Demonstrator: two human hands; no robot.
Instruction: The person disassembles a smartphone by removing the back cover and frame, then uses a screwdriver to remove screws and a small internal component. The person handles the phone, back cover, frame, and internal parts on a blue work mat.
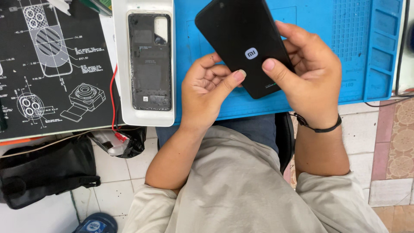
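Blue and bumpy, our work mat (353, 51) covers the table under our hands. We hold a black phone (243, 43) above it, tilted, with its screen lit by a small white mark. Our left hand (207, 92) curls around its lower edge, thumb pressed on the glass. Our right hand (308, 77) grips the other side, thumb on the screen too. Just beside us, to the left, a white tray (123, 64) holds a dark phone back cover (150, 60). A red wire (113, 99) hangs near it. Further left lies a black mat with white drawings (51, 64).
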